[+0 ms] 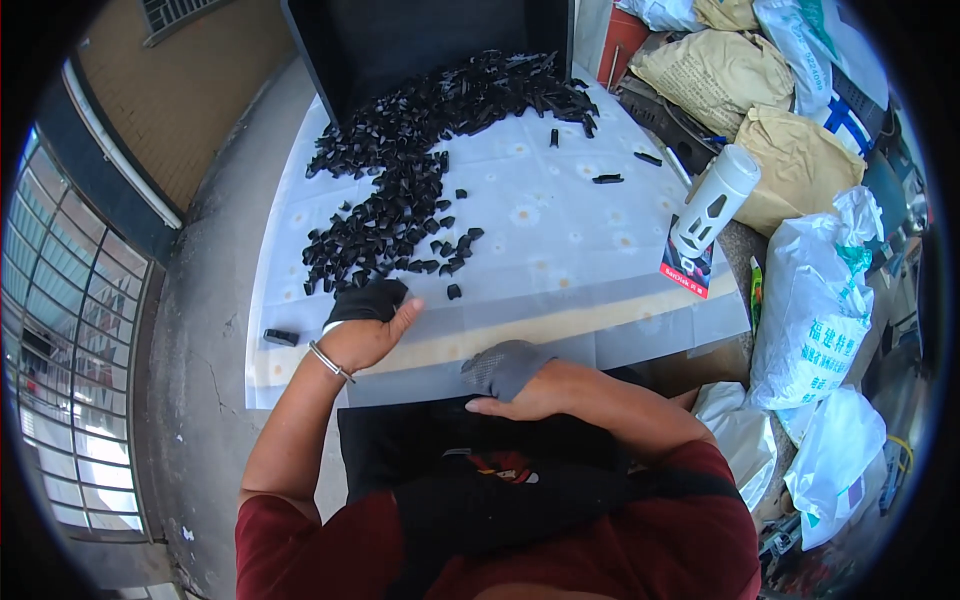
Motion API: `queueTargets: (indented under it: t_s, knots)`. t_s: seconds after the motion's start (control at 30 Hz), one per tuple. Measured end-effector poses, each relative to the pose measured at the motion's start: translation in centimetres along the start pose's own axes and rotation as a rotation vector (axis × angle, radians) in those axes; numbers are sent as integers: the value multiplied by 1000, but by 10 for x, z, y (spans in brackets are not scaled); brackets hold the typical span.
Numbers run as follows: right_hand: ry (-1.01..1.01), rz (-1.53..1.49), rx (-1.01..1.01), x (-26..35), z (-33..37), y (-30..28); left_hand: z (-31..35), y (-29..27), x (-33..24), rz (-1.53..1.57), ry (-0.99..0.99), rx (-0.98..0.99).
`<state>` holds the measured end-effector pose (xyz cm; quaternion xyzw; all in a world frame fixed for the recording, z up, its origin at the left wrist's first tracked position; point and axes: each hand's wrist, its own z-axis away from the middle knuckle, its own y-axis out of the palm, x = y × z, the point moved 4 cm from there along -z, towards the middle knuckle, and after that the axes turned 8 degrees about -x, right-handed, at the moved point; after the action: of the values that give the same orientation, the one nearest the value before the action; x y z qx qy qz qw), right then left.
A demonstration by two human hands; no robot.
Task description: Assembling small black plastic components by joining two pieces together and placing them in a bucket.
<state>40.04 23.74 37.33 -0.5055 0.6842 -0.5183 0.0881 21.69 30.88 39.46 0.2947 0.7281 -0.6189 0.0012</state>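
Note:
My left hand (372, 325), its fingers in a dark glove and its thumb bare, lies at the near edge of a heap of small black plastic pieces (370, 225). The thumb stands out from the fingers, whose tips blend into the dark pieces. At the table's front edge is my right hand (508, 375), in a grey glove with a bare thumb; its fingers stretch to the left, with the thumb apart below them. Nothing shows in it. A single black piece (454, 291) sits just right of my left hand.
A large black bin (430, 50) lies tipped at the table's far end, pieces spilling from its mouth. A white bottle (716, 200) stands on a red and black card (684, 268) at right. Stuffed sacks (812, 310) crowd the right side. A black block (281, 337) lies near left.

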Motion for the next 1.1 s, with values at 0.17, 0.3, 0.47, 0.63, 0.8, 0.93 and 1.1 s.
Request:
queueTargets:
  t_s: [0.17,0.3,0.47,0.63,0.8,0.93,1.1]
  knots:
    - [321,301,-207,-177,-62,-79,-157,-28,62,-7,-41,-224]
    - [860,595,-361,-363,-128,-138,-334,1,127,-147,30,-326]
    - [896,742,-536,-600,-159,-117,-538,77,193,-449,42,-255]
    - [856,361,-567,-861,-242,-64,-742,212,358,-525,119,-362]
    - [1030,37,-434,-939,-323,-7,-797,292,416,-279,-267,14]
    - [777,146,-508,-904,-391,36,-793,311,395,-153,-212,36]
    - [734,-98,-395,-869,-375,34,-753,310,346,-124,-63,101]
